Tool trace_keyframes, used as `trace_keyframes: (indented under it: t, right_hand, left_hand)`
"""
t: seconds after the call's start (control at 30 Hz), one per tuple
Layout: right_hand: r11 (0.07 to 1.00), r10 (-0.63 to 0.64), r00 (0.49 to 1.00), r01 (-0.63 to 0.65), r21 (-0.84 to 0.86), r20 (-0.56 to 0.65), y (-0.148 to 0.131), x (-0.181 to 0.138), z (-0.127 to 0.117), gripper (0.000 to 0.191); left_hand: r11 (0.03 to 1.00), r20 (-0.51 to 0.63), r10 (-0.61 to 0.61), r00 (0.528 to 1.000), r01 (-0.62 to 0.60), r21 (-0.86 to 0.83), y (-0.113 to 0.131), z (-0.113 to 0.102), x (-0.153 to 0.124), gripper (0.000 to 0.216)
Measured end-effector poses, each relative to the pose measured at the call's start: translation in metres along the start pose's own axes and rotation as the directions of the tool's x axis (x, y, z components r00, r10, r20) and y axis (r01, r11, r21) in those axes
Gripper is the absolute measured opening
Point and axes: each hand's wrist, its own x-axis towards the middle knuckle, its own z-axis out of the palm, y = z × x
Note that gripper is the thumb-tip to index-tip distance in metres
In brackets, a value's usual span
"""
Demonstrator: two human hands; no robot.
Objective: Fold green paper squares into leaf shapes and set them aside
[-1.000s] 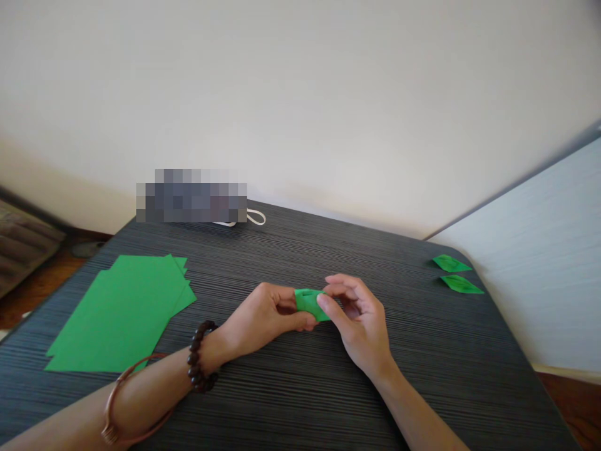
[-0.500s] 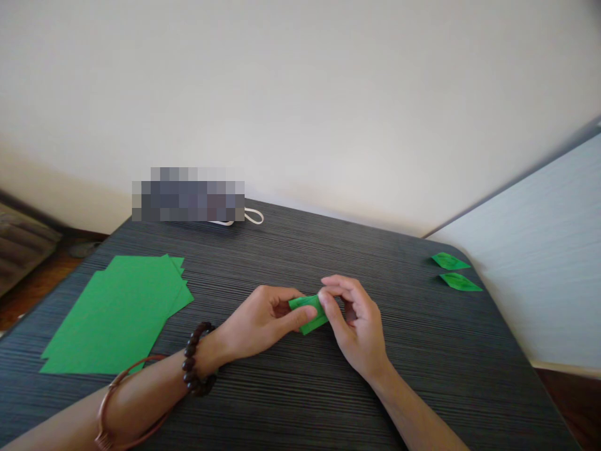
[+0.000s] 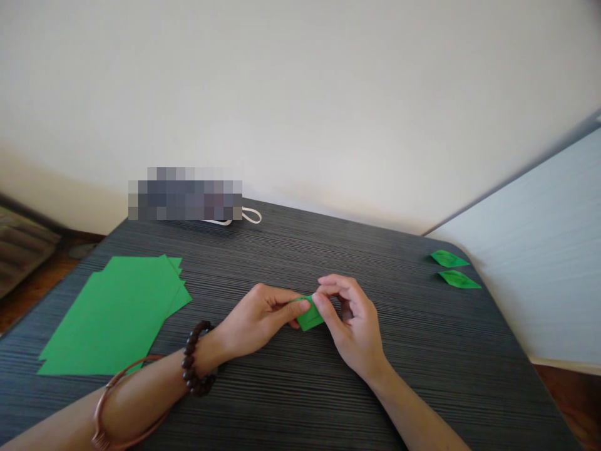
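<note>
A small folded piece of green paper is held between my two hands, over the middle of the table. My left hand is closed on its left side, thumb lying on top and fingers beneath. The thumb and index finger of my right hand pinch its upper right edge, close to the left thumb. The other right fingers are curled, and part of the paper lies hidden behind both hands.
Several green paper sheets lie in a loose stack at left on the dark table. Two folded green paper pieces sit near the right edge. A pixelated object with a white loop is at the back, by the wall.
My left thumb has shifted up toward the paper's top edge, and my right thumb and fingers have moved slightly left along it. The paper stays in both hands.
</note>
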Motion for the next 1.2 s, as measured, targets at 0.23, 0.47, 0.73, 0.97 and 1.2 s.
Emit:
trace_keyframes:
  t: [0.23,0.47,0.73,0.97,1.2]
  right_hand:
    - [1.0,0.007,1.0,-0.007,0.017,0.005,0.0023,0.0003,-0.0017,0.02]
    - [0.999,0.029,1.0,-0.029,0.019,0.009,0.0028,0.0004,0.0002,0.015]
    - [0.987,0.098,0.995,-0.099,0.13,0.013,0.004,0.0007,0.0002,0.021]
    - [0.994,0.099,0.994,-0.096,0.06,-0.047,0.0019,0.0,0.0023,0.019]
    - [0.989,0.138,0.99,-0.137,0.047,-0.005,0.008,0.006,-0.0016,0.018]
  left_hand:
    - [0.99,-0.023,-0.038,0.999,0.035,-0.135,0.0034,0.0029,0.0001,0.036]
    - [0.998,-0.127,-0.028,0.991,0.02,-0.067,0.0009,0.0016,0.0,0.035]
    - [0.983,-0.094,-0.106,0.99,0.09,-0.161,0.0011,0.0026,-0.0002,0.026]
    - [0.962,-0.066,-0.168,0.984,0.149,-0.228,-0.0064,0.0008,0.0012,0.022]
    - [0.991,-0.083,-0.109,0.991,0.101,-0.089,-0.006,-0.0017,0.0006,0.025]
